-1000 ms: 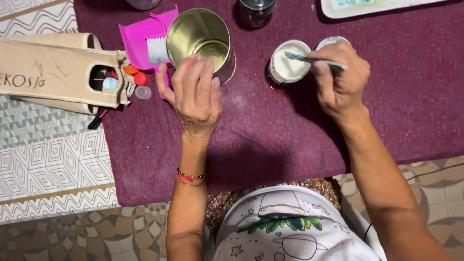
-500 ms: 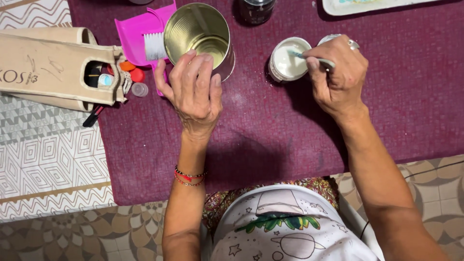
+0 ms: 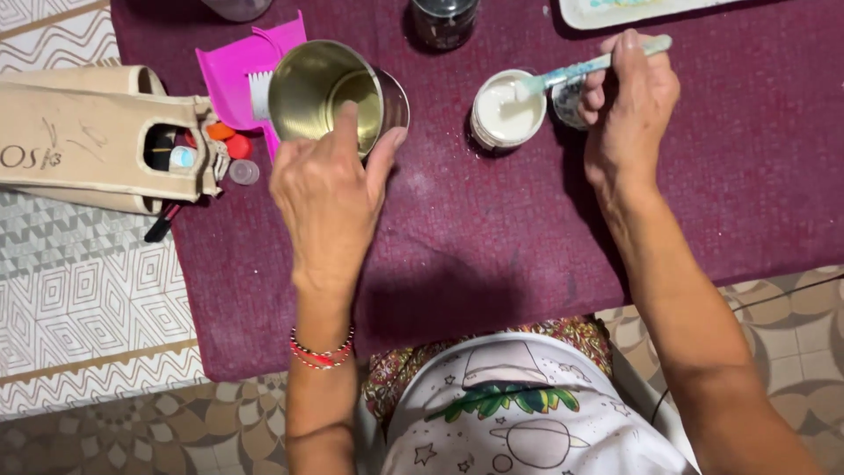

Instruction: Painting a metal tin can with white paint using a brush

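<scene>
**Spill risk: tilted can, loaded brush**

Your left hand (image 3: 330,198) has its fingers curled around the open metal can (image 3: 330,92), which is tipped on the maroon desk (image 3: 492,237). Loosen up and it rolls into the pink tray (image 3: 237,66). Your right hand (image 3: 629,110) pinches the brush (image 3: 598,63), bristles in the white paint pot (image 3: 507,107). Drag sideways and the pot probably tips.

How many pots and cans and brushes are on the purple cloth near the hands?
Metal can, held by the left hand: 1
Small pot of white paint: 1
Dark jar: 1
Brush, held by the right hand: 1
Total: 4
</scene>
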